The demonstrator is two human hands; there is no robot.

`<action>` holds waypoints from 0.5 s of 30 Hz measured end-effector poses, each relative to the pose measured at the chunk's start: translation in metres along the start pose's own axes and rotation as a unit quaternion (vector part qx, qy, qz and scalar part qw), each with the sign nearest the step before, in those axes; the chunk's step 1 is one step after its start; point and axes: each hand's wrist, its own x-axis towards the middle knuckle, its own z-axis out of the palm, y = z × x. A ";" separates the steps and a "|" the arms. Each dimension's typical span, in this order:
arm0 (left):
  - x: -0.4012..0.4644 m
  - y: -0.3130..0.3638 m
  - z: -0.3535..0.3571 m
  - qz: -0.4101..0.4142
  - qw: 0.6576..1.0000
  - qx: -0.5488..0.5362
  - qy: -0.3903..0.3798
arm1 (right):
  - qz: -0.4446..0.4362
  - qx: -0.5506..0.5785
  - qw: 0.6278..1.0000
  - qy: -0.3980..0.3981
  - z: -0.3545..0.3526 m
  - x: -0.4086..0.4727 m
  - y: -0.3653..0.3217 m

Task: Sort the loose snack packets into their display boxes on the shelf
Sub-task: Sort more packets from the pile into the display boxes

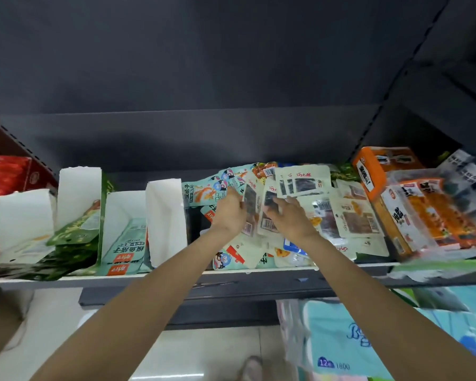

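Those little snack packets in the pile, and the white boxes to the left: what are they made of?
The snack packets look like thin glossy plastic film: they shine, and some have clear windows. The white boxes look like matte cardboard: flat, stiff, folded walls, no shine.
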 end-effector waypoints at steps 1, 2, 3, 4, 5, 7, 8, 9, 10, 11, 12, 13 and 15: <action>-0.009 0.002 -0.005 0.045 0.999 -0.012 0.014 | -0.001 0.051 0.999 0.005 -0.002 -0.002 -0.010; -0.017 0.004 -0.010 0.089 0.996 -0.017 0.020 | 0.003 0.119 0.993 0.002 -0.003 -0.003 -0.020; -0.023 0.004 -0.013 0.126 0.992 -0.018 0.016 | 0.018 0.194 0.981 -0.005 -0.004 -0.004 -0.029; -0.027 0.003 -0.014 0.155 0.988 -0.015 0.004 | 0.033 0.261 0.965 -0.011 -0.004 -0.005 -0.038; -0.029 0.001 -0.017 0.174 0.985 -0.013 -0.010 | 0.042 0.303 0.952 -0.002 -0.004 -0.006 -0.046; -0.030 -0.006 -0.026 0.187 0.982 -0.016 -0.034 | 0.024 0.293 0.954 0.057 -0.006 -0.006 -0.056; -0.030 -0.009 -0.034 0.184 0.982 -0.021 -0.032 | 0.017 0.291 0.953 0.084 -0.008 -0.008 -0.061; -0.030 -0.013 -0.044 0.177 0.984 -0.025 -0.018 | 0.012 0.306 0.947 0.100 -0.009 -0.010 -0.068; -0.031 -0.016 -0.056 0.167 0.985 -0.029 0.013 | 0.002 0.330 0.939 0.102 -0.011 -0.014 -0.077; -0.032 -0.021 -0.069 0.152 0.986 -0.033 0.055 | -0.012 0.349 0.932 0.096 -0.011 -0.017 -0.085; -0.033 -0.026 -0.083 0.132 0.985 -0.039 0.104 | -0.031 0.360 0.929 0.083 -0.009 -0.021 -0.095; -0.035 -0.033 -0.098 0.109 0.982 -0.048 0.147 | -0.050 0.359 0.930 0.068 -0.006 -0.024 -0.108; -0.041 -0.048 -0.132 0.073 0.976 -0.073 0.194 | -0.081 0.352 0.931 0.047 0.006 -0.029 -0.138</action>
